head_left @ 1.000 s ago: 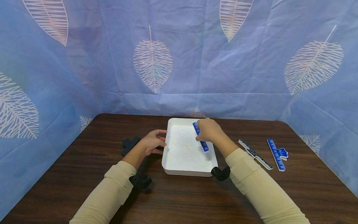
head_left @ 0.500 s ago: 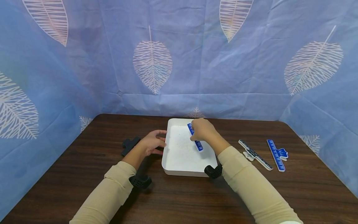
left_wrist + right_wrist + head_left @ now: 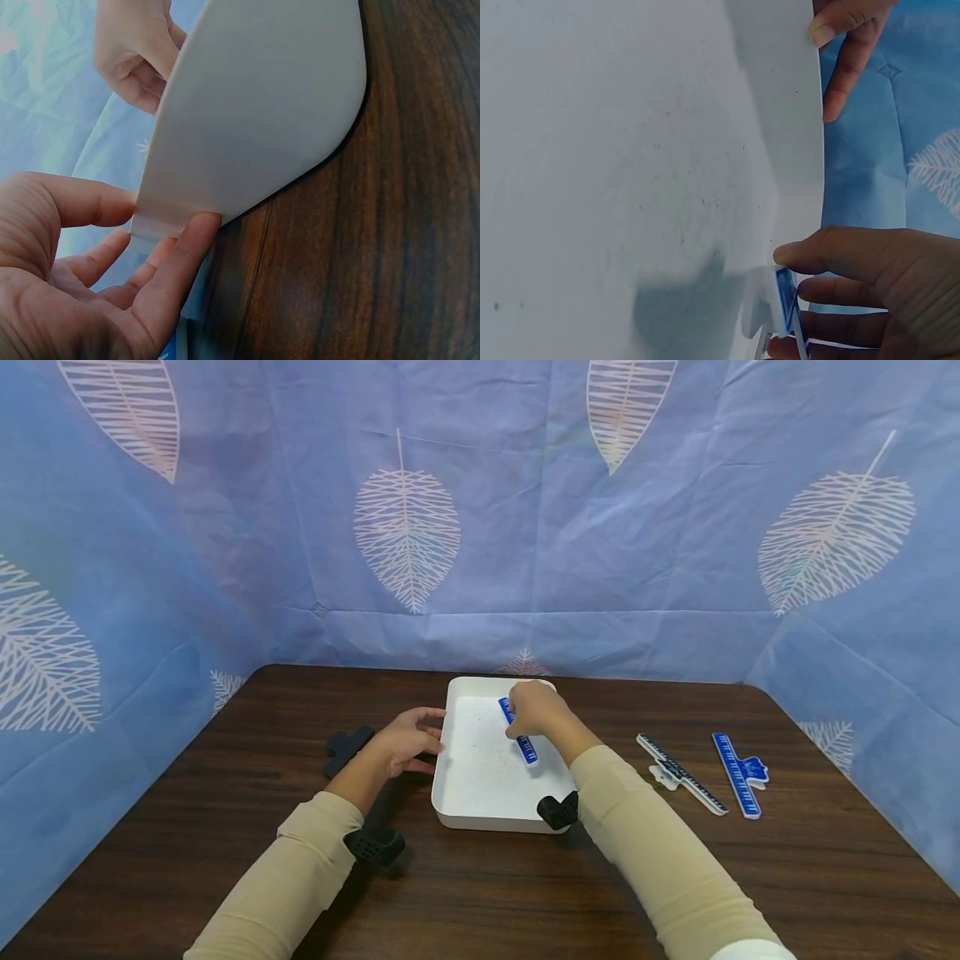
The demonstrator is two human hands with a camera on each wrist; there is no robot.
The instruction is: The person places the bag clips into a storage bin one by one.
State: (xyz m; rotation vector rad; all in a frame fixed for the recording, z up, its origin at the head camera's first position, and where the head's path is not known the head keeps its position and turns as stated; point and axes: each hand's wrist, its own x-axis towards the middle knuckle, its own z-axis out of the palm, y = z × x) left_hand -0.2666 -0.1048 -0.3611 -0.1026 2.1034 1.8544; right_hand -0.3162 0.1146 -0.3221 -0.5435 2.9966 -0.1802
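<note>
A white rectangular tray [image 3: 487, 777] rests on the table. Its left wall is touched by the fingertips of my left hand [image 3: 408, 743], whose fingers are relaxed and spread; the left wrist view shows them against the wall's outer face [image 3: 247, 112]. Over the tray, my right hand [image 3: 542, 710] pinches a blue ruler clip [image 3: 528, 752] with white markings between thumb and fingers. In the right wrist view the clip [image 3: 785, 300] is seen near a tray wall, and its shadow falls on the tray floor. Whether it touches the floor I cannot tell.
Left of my left hand lies a dark clip [image 3: 347, 750]. To the right of the tray lie a white clip with a black ruler strip [image 3: 684, 775] and another blue ruler clip [image 3: 738, 777]. A blue leaf-patterned cloth [image 3: 480, 552] hangs behind the dark wooden table [image 3: 480, 893].
My right hand has moved left over the tray with the blue ruler clip, and slightly towards me in the last half second. My left hand has stayed at the tray's left wall.
</note>
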